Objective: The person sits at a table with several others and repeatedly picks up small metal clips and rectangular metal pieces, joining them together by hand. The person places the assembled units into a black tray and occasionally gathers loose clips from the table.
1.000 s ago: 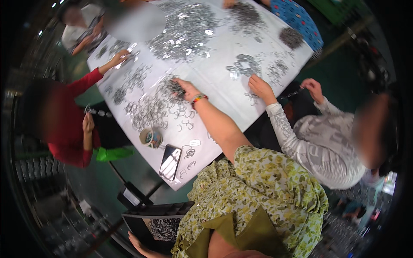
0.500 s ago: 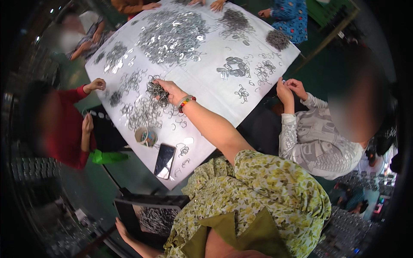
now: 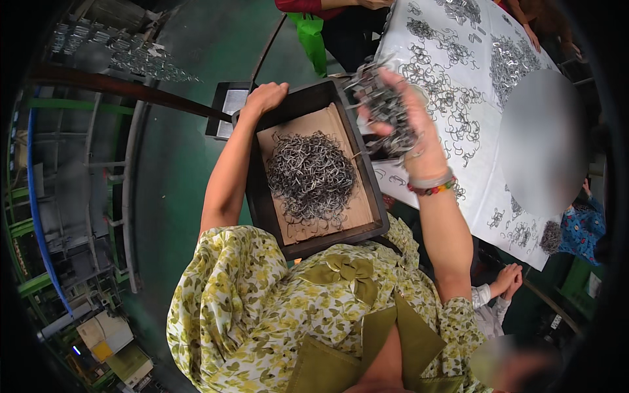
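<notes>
My left hand [image 3: 265, 98] rests closed on the far left corner of a black tray [image 3: 261, 216], its fingers over the rim. Inside the tray, a heap of small curved metal hooks [image 3: 311, 177] lies on a sheet of brown cardboard [image 3: 298, 232]. My right hand [image 3: 419, 131], slightly blurred, is closed around a big bunch of similar metal hooks [image 3: 383, 105]. It is held above the tray's right rim, beside the white table. A grey band and a beaded bracelet [image 3: 432, 187] circle that wrist.
On the right stands a white-covered table [image 3: 481, 190] strewn with loose metal hooks [image 3: 449, 98]. Co-workers' hands [image 3: 508, 281] show around it. A green bag [image 3: 309, 39] hangs beyond my tray. A smaller black bin [image 3: 229, 105] and metal racks [image 3: 105, 164] are at left.
My right hand has come from over the table to beside the tray, still holding the hooks. The view has turned left, bringing the whole tray into sight. My left hand remains at the tray.
</notes>
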`<control>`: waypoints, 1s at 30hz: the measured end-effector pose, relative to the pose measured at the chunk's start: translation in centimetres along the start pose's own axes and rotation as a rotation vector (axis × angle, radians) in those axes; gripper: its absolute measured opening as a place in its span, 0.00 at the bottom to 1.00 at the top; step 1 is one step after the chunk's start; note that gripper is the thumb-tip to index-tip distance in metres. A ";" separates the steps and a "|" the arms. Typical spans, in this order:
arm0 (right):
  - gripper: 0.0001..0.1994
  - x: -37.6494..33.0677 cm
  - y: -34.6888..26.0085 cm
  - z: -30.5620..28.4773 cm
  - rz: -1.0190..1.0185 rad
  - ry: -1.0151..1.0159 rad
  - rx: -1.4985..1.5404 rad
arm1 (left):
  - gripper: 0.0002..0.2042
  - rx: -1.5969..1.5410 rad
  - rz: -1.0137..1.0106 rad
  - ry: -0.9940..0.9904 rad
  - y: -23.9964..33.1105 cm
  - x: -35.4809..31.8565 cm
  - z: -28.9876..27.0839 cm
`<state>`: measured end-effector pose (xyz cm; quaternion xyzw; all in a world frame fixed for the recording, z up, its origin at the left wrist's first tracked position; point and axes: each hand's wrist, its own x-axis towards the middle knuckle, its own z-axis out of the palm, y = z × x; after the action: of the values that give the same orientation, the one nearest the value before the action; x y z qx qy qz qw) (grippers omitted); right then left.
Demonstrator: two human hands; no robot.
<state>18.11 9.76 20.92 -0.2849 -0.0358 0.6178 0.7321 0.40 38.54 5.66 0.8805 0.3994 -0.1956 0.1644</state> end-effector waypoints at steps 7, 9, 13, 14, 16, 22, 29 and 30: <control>0.21 -1.1 8.5 -3.3 -0.043 -0.329 -1.403 | 0.12 0.062 0.261 0.123 0.5 3.2 4.9; 0.23 -2.5 7.8 -3.7 -0.190 -0.396 -1.638 | 0.13 0.058 0.234 0.106 1.2 2.4 3.8; 0.30 -3.3 4.1 -4.2 -0.295 -0.202 -1.627 | 0.22 -0.031 0.069 0.078 0.8 0.3 1.5; 0.32 -3.2 3.8 -4.7 -0.372 -0.101 -1.629 | 0.29 -0.093 0.012 0.050 0.7 -0.3 0.4; 0.39 -3.3 6.1 -6.7 -0.345 0.063 -1.569 | 0.29 -0.074 0.002 0.083 0.3 -1.0 -0.2; 0.31 -2.6 12.3 -7.9 0.219 0.047 -0.847 | 0.28 -0.131 -0.135 0.096 0.2 -5.7 -2.6; 0.33 -2.1 15.7 -6.7 0.227 -0.026 -0.943 | 0.19 -0.124 -0.038 0.335 -8.1 -11.3 1.3; 0.33 -1.8 15.8 -6.0 0.238 -0.044 -0.962 | 0.16 -0.270 -0.077 0.606 -9.5 -13.1 2.2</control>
<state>6.19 6.99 9.14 -0.5797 -0.2995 0.6164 0.4408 -15.31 35.17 8.69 0.8531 0.4855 0.1236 0.1459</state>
